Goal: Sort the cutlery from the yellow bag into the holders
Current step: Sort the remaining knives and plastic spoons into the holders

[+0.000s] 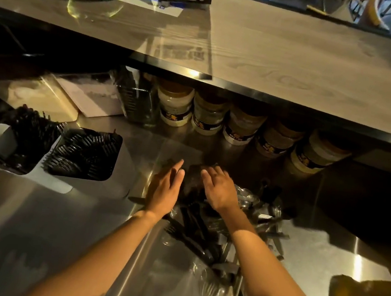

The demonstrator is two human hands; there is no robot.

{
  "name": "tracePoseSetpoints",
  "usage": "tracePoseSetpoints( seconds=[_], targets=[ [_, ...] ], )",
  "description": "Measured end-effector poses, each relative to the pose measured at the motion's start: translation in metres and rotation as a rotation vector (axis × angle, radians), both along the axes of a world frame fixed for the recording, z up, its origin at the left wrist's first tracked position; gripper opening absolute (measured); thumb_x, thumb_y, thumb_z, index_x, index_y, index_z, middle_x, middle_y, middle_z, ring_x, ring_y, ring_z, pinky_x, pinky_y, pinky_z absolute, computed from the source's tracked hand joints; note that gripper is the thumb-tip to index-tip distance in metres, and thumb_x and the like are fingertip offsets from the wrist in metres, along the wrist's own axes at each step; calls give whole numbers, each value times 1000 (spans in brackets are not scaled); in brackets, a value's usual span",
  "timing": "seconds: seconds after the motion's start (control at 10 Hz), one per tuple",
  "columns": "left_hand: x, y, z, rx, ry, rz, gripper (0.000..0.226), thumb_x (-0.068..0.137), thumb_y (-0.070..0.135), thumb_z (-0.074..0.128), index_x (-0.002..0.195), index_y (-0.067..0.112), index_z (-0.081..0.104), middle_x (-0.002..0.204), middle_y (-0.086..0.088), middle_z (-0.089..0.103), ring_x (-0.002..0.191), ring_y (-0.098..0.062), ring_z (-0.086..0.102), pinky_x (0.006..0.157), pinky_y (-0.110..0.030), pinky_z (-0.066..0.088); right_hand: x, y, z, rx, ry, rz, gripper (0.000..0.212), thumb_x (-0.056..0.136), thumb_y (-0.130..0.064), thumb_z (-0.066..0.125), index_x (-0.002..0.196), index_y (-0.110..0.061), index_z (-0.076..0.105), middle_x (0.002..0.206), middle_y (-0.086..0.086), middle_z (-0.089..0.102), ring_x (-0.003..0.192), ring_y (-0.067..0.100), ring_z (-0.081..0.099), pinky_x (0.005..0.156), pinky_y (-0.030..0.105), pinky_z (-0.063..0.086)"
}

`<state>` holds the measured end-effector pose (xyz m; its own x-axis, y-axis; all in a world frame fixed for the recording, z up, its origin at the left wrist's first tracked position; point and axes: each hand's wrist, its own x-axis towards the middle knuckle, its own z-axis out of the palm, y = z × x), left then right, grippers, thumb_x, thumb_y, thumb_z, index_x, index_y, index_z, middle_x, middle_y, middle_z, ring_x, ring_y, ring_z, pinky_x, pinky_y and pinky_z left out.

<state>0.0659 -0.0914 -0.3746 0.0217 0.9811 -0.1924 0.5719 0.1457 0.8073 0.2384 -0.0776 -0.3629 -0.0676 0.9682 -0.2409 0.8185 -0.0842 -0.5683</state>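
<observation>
Left hand (165,185): fingers straight, flat beside a dark bundle of black plastic cutlery (193,181). Right hand (219,188): fingers loosely curled over that bundle; grip cannot be confirmed. Loose cutlery pile (205,233) lies on the steel counter (30,225). Two white square holders (84,155) of black cutlery stand well left.

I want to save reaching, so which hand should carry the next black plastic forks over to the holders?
Left, probably. The left hand lies on the holder side of the loose black plastic cutlery pile, and the black square fork holder stands further left. The right hand would have to cross over it.
</observation>
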Motion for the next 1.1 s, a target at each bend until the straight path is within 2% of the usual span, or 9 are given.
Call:
tracePoseSetpoints(
  seconds=[0.2, 0.3, 0.4, 0.5, 0.6, 0.8, 0.9, 1.0, 1.1],
  targets=[
    [11, -29, 19, -92, -115, -139, 42, 105, 38, 40, 146, 29, 47, 151, 7, 45, 140, -12, 39, 116, -27, 28, 23, -65, 10, 127, 303, -231, 35, 107, -29, 45, 132, -14, 64, 139, 8, 60, 141, 21, 41, 118, 34, 27],
    [21, -40, 28, 4, -28, -159, 38, 103, 34, 48, 139, 23, 56, 146, 4, 49, 139, -15, 40, 114, -24, 26, 37, -98, 20, 248, 281, -768, 37, 102, -27, 55, 135, -11, 60, 142, 12, 53, 139, 26, 42, 113, 33, 31],
    [41, -48, 32, 56, 175, -304, 44, 103, 41, 47, 143, 23, 51, 155, 4, 40, 148, -14, 25, 121, -29, 17, 51, -135, 21, 218, 201, -1152, 60, 92, -32, 69, 141, -4, 50, 141, 20, 51, 134, 36, 44, 111, 44, 35],
    [60, -48, 28, -46, 264, -427, 53, 104, 50, 33, 152, 28, 38, 164, 6, 22, 153, -15, 6, 124, -35, 5, 53, -154, 19, -127, 93, -1272, 81, 93, -47, 64, 151, -2, 32, 152, 25, 38, 142, 39, 34, 113, 48, 28],
    [73, -50, 27, -134, 348, -461, 55, 106, 49, 21, 155, 27, 31, 165, 6, 20, 154, -16, 3, 124, -34, 1, 54, -156, 17, -252, 197, -1296, 79, 94, -50, 61, 149, 0, 34, 150, 25, 37, 137, 42, 37, 112, 49, 31],
    [71, -63, 37, -241, 200, -429, 50, 108, 43, 23, 150, 25, 41, 160, 8, 32, 150, -9, 18, 117, -20, 5, 36, -112, 24, -388, 494, -1287, 89, 81, -56, 72, 145, -4, 38, 145, 20, 49, 128, 41, 52, 102, 47, 46],
    [58, -64, 42, -407, 48, -376, 55, 98, 68, 24, 144, 46, 45, 159, 10, 30, 149, -12, 22, 121, -32, 10, 30, -93, 25, -413, 525, -1270, 89, 81, -55, 73, 146, -4, 38, 142, 19, 53, 126, 39, 55, 101, 44, 48],
    [48, -63, 38, -502, -236, -228, 68, 89, 80, 33, 143, 42, 46, 156, 6, 38, 147, -18, 29, 121, -37, 21, 29, -90, 24, -420, 659, -1265, 80, 82, -50, 74, 140, -4, 46, 130, 17, 62, 114, 38, 62, 96, 44, 52],
    [36, -55, 38, -906, -1181, 573, 56, 106, 50, 31, 153, 20, 37, 159, 0, 34, 150, -21, 24, 120, -34, 15, 25, -98, 17, -400, 739, -1326, 59, 80, -46, 78, 113, -2, 57, 101, 11, 67, 91, 31, 67, 85, 41, 57]
  ],
)
